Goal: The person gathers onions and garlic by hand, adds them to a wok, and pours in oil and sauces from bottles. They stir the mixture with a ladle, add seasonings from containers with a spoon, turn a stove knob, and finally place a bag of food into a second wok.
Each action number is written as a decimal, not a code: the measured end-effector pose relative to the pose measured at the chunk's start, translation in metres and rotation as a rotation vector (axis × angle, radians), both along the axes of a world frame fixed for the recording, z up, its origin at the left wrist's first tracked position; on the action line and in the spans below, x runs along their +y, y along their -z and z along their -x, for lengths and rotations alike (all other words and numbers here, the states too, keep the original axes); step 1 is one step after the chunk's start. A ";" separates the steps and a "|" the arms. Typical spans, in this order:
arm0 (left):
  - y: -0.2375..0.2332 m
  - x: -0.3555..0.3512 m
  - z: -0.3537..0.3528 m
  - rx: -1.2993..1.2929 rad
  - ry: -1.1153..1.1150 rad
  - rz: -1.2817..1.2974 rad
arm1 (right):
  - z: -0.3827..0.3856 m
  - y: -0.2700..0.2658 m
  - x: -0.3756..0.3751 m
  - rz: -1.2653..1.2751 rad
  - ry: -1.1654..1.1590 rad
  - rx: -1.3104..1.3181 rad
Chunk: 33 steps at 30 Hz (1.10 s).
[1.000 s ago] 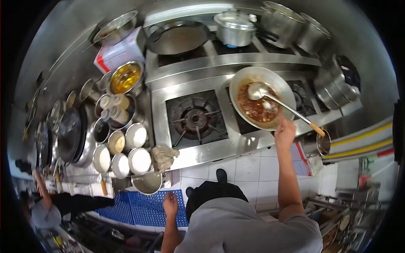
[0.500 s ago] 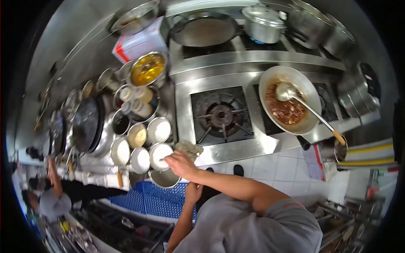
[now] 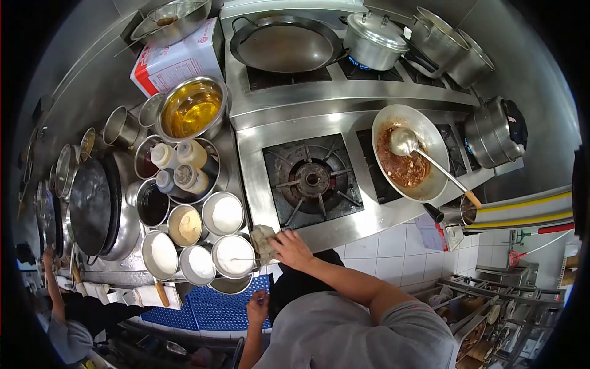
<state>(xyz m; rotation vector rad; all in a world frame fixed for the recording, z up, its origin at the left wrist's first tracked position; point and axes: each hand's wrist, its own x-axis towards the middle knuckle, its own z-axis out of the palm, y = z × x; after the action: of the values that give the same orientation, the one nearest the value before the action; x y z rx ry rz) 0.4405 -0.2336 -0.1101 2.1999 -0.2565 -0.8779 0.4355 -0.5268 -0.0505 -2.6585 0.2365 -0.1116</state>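
My right hand (image 3: pixel 293 250) reaches to the counter's front edge, fingers apart, fingertips touching the right side of a crumpled greyish cloth (image 3: pixel 263 244). Left of the cloth stands a round metal container of white powder (image 3: pixel 233 256) with a thin handle lying across it. My left hand (image 3: pixel 258 307) hangs low in front of my body, fingers curled round something small and dark that I cannot make out. More containers hold white powder (image 3: pixel 223 213) and a beige powder (image 3: pixel 185 226).
An unlit burner (image 3: pixel 312 178) lies ahead. A wok (image 3: pixel 442 175) with brown sauce and a ladle (image 3: pixel 404 142) is at the right. Squeeze bottles (image 3: pixel 191 178) and a bowl of yellow oil (image 3: pixel 195 117) stand left. Another person's arm (image 3: pixel 54 286) shows far left.
My right hand has left the powder container and its thin handle and moved right to the cloth. My left hand has come out from under my right forearm. The view has shifted.
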 end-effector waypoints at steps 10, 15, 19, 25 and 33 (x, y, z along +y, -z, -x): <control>0.094 0.132 0.080 -0.062 0.110 -0.376 | -0.100 -0.074 -0.208 0.177 0.637 -0.176; 0.095 0.125 0.089 0.243 0.043 -0.460 | -0.199 0.028 -0.274 0.229 0.521 0.066; 0.074 0.106 0.102 0.452 -0.259 -0.122 | -0.164 0.021 -0.353 0.179 0.729 0.359; 0.064 0.126 0.105 0.509 -0.326 -0.093 | -0.141 0.032 -0.415 0.383 1.312 -0.003; 0.084 0.187 0.095 0.454 -0.106 -0.211 | -0.042 0.042 -0.335 0.476 0.929 0.107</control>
<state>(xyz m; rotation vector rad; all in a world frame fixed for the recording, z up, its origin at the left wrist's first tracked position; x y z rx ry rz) 0.3457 -0.0467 -0.1937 2.1051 0.1775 -1.3593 0.4775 -0.8616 -0.0923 -2.7560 1.6333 -0.3506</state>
